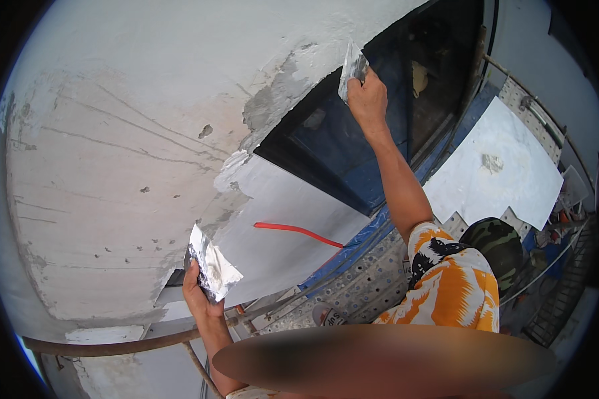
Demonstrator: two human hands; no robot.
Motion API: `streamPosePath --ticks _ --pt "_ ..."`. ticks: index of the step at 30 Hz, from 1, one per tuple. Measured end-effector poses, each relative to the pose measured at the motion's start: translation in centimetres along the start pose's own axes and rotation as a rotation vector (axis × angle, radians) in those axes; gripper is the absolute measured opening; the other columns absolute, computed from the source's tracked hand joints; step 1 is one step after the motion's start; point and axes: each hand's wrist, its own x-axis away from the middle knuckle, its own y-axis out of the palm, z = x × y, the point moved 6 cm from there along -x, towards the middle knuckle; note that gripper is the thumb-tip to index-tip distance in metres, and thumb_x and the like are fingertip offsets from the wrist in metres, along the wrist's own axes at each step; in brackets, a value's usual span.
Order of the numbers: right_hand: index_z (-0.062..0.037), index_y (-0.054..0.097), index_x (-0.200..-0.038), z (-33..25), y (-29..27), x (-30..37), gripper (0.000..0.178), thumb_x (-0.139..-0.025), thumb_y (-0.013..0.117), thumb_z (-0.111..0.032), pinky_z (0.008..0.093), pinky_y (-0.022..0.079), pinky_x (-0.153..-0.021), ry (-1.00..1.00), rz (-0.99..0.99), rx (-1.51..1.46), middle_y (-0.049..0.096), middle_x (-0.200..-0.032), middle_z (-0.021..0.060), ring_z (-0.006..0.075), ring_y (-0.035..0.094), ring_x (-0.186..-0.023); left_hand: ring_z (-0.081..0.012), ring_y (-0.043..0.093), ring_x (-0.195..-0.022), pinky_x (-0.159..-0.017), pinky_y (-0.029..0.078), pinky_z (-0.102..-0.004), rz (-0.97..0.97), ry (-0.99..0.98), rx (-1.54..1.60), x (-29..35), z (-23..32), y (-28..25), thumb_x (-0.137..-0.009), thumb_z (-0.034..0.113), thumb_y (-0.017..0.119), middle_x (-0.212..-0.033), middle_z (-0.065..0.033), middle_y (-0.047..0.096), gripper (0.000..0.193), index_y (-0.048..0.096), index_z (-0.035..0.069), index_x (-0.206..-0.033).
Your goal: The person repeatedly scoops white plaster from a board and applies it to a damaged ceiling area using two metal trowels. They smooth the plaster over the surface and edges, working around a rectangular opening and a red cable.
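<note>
My left hand [201, 292] grips a broad metal putty knife [211, 263] with white putty smeared over its blade, held low in front of the wall. Higher up, my right hand [369, 100] is closed round a second putty knife [353, 70], its blade up at the wall's edge beside the dark opening. Wet white putty [231, 167] lies along part of that edge. The wall [113, 153] is pale, with scratches, small pits and rough grey patches. Whether the right blade touches the wall, I cannot tell.
A red tube [298, 229] sticks out across the white surface below the edge. Perforated metal scaffold planks [366, 286] run underneath, with a white board [486, 193] on them. A rusty pipe [113, 346] crosses at lower left. A camouflage-patterned rounded thing [496, 249] is beside my right sleeve.
</note>
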Motion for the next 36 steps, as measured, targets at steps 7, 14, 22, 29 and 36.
streamPosePath --ticks 7,14,22,29,36 --pt "-0.0025 0.056 -0.129 -1.0 -0.9 -8.2 0.046 -0.084 0.052 -0.015 0.0534 0.050 -0.085 -0.173 0.264 0.290 0.062 -0.115 0.0174 0.0402 0.061 -0.104 -0.0254 0.069 -0.098 -0.086 0.058 -0.0412 -0.013 -0.021 0.024 0.2 -0.4 -0.2 -0.093 0.015 0.060 -0.113 -0.0132 0.068 0.034 0.058 -0.002 -0.123" --pt "-0.0042 0.052 -0.130 -5.5 4.8 -0.6 0.047 -0.083 0.055 -0.009 0.0506 0.055 -0.076 -0.386 0.045 0.282 0.059 -0.105 0.0150 0.0361 0.061 -0.101 -0.0255 0.069 -0.098 -0.086 0.057 -0.0408 -0.022 -0.052 0.010 -0.4 -1.0 0.8 -0.092 0.015 0.060 -0.112 -0.0130 0.068 0.035 0.058 -0.002 -0.123" --pt "-0.0096 0.058 -0.128 0.5 -0.4 -8.5 0.047 -0.081 0.057 -0.011 0.0471 0.056 -0.072 -0.384 0.326 0.419 0.061 -0.118 0.0067 0.0326 0.062 -0.099 -0.0269 0.067 -0.103 -0.091 0.056 -0.0399 0.006 -0.045 0.026 0.9 -0.5 -0.4 -0.095 0.013 0.055 -0.117 -0.0154 0.066 0.035 0.056 -0.004 -0.127" --pt "-0.0037 0.052 -0.134 -4.2 7.3 4.9 0.062 -0.073 0.065 -0.007 0.0416 0.056 -0.073 -0.540 0.040 0.220 0.056 -0.110 0.0088 0.0296 0.058 -0.094 -0.0254 0.069 -0.098 -0.085 0.058 -0.0368 -0.043 -0.064 0.107 0.1 -1.6 0.7 -0.095 0.013 0.056 -0.113 -0.0140 0.068 0.032 0.058 -0.003 -0.123" --pt "-0.0051 0.064 -0.125 -13.0 0.8 17.9 0.049 -0.076 0.062 0.003 0.0333 0.055 -0.069 -0.754 -0.463 -0.471 0.069 -0.105 0.0098 0.0256 0.065 -0.083 -0.0179 0.072 -0.081 -0.069 0.062 -0.0305 0.130 -0.300 0.320 -1.7 -6.1 1.7 -0.093 0.012 0.060 -0.097 -0.0076 0.072 0.022 0.063 -0.001 -0.111"
